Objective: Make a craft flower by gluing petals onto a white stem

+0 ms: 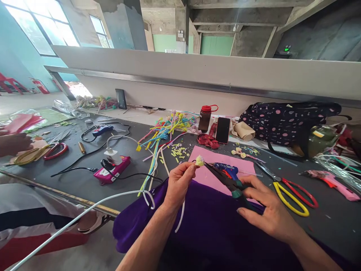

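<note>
My left hand is closed in a pinch on a small fluffy yellow and pale purple flower-like piece. In my right hand is a pair of long-nose pliers with dark jaws and green handles. The pliers' tips point at the piece, close to its right side; whether they touch it I cannot tell. Beneath both hands spreads a purple cloth over my lap and the table edge. A blue glue gun lies on a pink sheet just behind the pliers.
Yellow-and-red-handled scissors and a pink glue gun lie at right. Colourful fuzzy stems are heaped mid-table near a bottle and phone. Left are a pink power strip, a white cable and another person's hand.
</note>
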`<state>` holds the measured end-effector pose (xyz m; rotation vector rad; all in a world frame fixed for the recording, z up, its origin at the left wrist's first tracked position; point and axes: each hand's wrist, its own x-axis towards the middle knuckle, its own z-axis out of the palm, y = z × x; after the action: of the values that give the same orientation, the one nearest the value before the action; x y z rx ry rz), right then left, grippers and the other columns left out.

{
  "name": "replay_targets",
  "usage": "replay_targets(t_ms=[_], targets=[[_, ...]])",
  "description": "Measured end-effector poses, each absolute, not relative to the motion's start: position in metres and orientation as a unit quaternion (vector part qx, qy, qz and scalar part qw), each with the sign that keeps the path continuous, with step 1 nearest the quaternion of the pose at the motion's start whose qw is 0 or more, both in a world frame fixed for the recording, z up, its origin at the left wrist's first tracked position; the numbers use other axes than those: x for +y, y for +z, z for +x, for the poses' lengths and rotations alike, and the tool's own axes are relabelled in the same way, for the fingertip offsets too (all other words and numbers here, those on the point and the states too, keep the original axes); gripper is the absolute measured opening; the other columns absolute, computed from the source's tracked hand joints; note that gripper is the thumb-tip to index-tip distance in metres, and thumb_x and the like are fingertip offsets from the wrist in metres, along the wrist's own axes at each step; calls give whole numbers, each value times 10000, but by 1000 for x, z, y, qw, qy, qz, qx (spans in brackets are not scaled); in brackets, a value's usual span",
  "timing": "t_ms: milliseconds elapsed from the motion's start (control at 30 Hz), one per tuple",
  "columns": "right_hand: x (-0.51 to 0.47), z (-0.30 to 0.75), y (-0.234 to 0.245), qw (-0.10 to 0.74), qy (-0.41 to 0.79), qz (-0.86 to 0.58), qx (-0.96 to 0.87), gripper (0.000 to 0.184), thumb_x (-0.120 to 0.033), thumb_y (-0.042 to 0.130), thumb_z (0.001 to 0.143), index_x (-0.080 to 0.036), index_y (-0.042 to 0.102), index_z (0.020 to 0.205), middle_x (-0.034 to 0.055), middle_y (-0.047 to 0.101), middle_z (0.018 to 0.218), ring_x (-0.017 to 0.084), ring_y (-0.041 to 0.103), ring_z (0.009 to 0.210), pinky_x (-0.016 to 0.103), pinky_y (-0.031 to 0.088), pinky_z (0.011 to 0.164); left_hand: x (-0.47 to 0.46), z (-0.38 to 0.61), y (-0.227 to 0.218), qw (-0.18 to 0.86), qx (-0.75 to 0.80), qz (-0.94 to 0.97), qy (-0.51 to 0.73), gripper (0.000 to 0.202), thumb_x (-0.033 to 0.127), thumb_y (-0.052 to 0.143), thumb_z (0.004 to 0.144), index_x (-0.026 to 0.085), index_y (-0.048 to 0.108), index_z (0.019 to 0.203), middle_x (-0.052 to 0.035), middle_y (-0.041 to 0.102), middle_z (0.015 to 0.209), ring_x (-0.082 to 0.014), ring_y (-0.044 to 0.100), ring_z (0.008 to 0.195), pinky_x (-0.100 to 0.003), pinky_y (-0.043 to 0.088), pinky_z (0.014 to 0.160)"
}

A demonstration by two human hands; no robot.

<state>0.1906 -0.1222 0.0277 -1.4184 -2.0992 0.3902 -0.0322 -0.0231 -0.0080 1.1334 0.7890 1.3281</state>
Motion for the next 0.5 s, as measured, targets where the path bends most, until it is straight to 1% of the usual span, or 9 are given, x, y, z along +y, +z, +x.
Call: replay_targets(t_ms=[200,333,500], targets=[[-123,190,29,291,166,-525,-783,53,-205,600,733,-196,566,772,70,472,1108,227,506,1051,329,414,896,-23,-32,-9,517,354,517,584,206,372,609,765,180,683,778,43,447,555,-56,285,469,-208,241,469],[-122,188,30,296,166,-525,-781,49,-195,598,728,-197,562,761,70,478,1098,230,512,1038,332,429,872,-24,-32,-6,483,375,537,581,204,369,605,768,187,693,798,30,481,587,-76,349,511,-213,287,507],[-122,189,29,302,168,-524,-779,54,-197,600,726,-198,563,766,72,480,1097,232,516,1026,331,438,844,-24,-33,-4,417,383,575,590,188,340,603,770,184,702,801,10,524,627,-113,440,609,-223,340,579]])
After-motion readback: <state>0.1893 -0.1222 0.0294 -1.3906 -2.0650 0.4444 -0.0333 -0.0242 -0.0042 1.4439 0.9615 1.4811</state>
